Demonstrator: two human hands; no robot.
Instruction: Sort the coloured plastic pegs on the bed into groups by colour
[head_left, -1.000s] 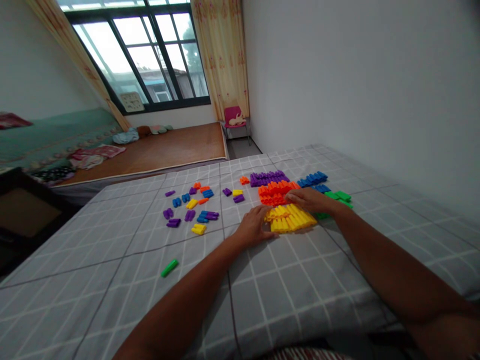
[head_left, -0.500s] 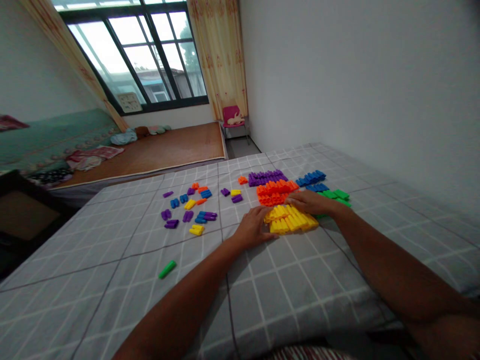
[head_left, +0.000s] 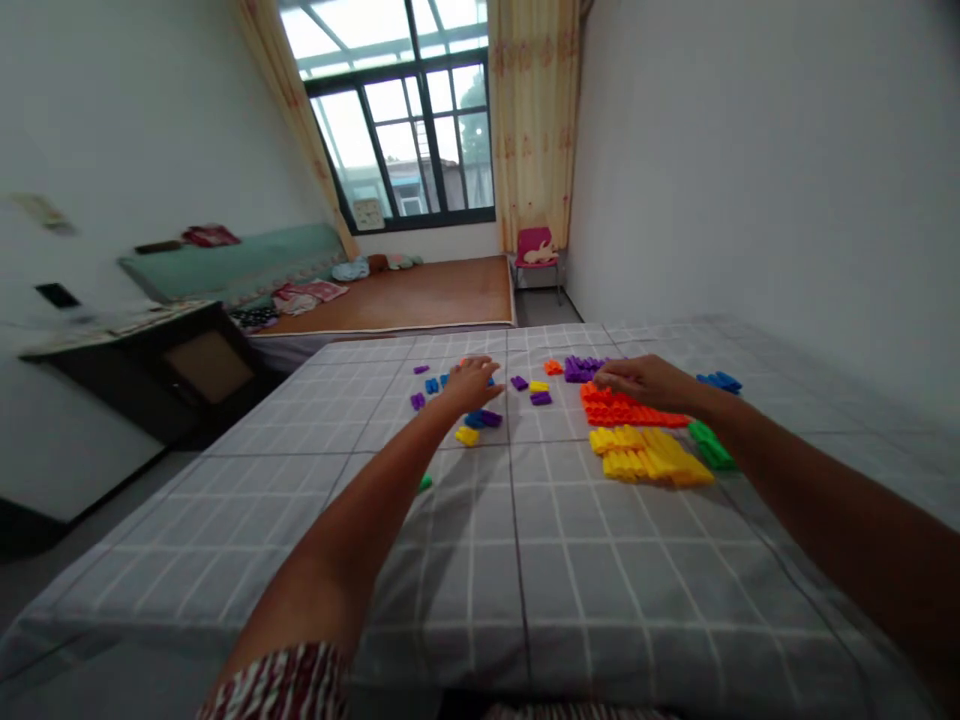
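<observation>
left hand (head_left: pixel 474 380): poised over mixed loose pieces (head_left: pixel 491 418), left; fingers apart, nothing visibly held
right hand (head_left: pixel 649 385): placed over orange stack (head_left: pixel 626 412), right; fingers bunched, grip can't be told
yellow stack (head_left: pixel 649 458): laid just near of orange, untouched
stack layout: grouped by colour, probably so colours are kept separate

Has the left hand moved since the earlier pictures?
Yes: the left hand has left the stacked yellow pieces and crossed leftward over the dark line on the tablecloth.

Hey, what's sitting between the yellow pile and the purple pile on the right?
In the head view, the orange pile lies between the yellow pile and the purple pile.
</observation>
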